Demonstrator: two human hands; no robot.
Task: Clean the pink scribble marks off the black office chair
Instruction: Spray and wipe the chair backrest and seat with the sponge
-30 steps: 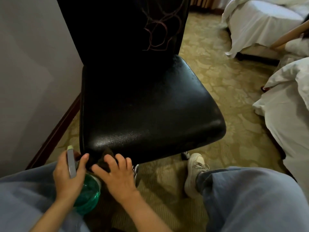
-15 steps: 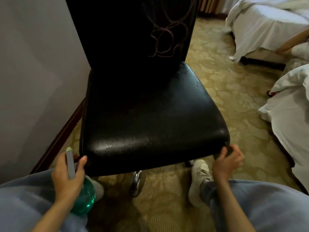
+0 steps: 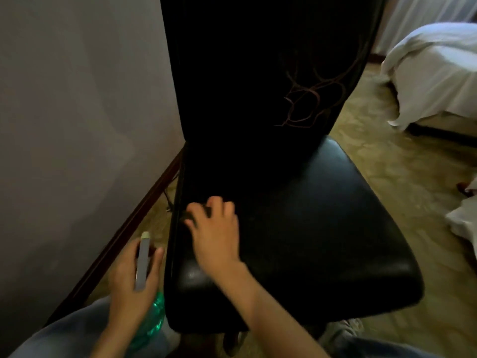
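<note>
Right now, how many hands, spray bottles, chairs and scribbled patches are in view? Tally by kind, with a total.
Hands: 2 (left hand, right hand on the seat)
Spray bottles: 1 (green spray bottle, gripped by the left hand)
Chairs: 1 (black office chair)
Scribbled patches: 1 (pink scribble marks on the backrest)
Total: 5

Left hand low, fingers curled round spray bottle. Right hand stretched forward, palm down, fingers bent.

A plain gray wall stands on the left. Yellow carpet with a pattern covers the floor. A bed with white sheets sits far right.
</note>
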